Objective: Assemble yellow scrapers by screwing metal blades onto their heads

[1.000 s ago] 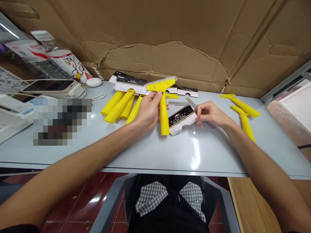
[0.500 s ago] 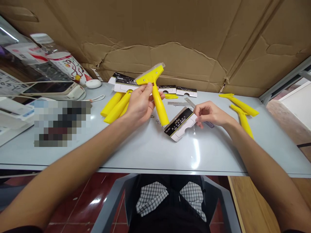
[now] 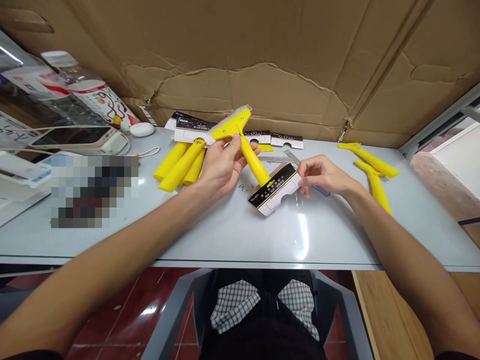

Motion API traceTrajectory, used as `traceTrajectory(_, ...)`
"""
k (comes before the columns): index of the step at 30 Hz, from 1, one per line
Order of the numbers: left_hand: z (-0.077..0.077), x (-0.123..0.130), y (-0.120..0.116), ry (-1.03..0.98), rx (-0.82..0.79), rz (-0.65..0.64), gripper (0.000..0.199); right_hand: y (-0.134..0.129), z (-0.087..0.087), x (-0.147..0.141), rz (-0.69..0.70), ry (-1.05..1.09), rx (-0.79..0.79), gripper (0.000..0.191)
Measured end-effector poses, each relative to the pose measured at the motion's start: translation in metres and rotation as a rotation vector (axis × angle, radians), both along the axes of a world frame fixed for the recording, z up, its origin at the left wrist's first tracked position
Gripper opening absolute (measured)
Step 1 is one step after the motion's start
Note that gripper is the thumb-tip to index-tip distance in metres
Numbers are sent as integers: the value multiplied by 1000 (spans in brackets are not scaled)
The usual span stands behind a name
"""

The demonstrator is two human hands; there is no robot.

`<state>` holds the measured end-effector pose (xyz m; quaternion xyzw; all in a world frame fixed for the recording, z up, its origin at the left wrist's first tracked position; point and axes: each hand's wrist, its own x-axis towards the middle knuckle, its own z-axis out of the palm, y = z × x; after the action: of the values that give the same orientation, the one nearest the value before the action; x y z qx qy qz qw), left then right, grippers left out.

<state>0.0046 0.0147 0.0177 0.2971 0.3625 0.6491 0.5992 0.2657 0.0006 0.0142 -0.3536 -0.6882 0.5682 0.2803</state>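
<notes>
A yellow scraper (image 3: 256, 161) is pinched near its neck by my left hand (image 3: 225, 162), its wide bladed head pointing up and away. Between the fingers of my right hand (image 3: 318, 175) is the right end of a black-and-white packaging card (image 3: 274, 190). The scraper's handle end meets the card's upper edge, partly hidden behind it. Behind my right hand lies a screwdriver-like tool with a dark handle (image 3: 322, 191), mostly covered. Several small screws (image 3: 245, 188) are scattered beside the card.
Yellow scrapers with cards (image 3: 174, 167) lie left of my left hand. Two yellow handles (image 3: 375, 185) rest at the right. More cards (image 3: 287, 141) stand near the cardboard wall (image 3: 243, 50). Bottles (image 3: 93, 95), a phone (image 3: 78, 137) and a white oval case (image 3: 142, 129) occupy the left.
The scraper's handle has swung down and right, so its end now reaches behind the card. The card has shifted slightly left; my right hand keeps its hold.
</notes>
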Motion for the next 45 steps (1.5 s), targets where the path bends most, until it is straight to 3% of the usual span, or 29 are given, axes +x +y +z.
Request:
traceTrajectory(6,1,0,-2,-11,-30,-49,11,-2,-1,-10,-181,81,25,22)
traceTrajectory(10,2,-1,-3,-23,-4,-60,33,-4,-3,-17,-250,105,-16,27)
traceTrajectory(18,-1,-4,-4,-4,41,-61,66,-15,-3,-32,-125,108,-85,32)
traceTrajectory(26,-5,-3,-9,17,45,-54,56,-17,-2,-29,44,51,-162,27)
traceTrajectory(33,-1,2,-17,58,50,-44,51,-21,2,-32,110,-9,-178,25)
traceTrajectory(45,-5,-6,-3,117,57,33,49,-14,-3,-37,-348,266,-190,29)
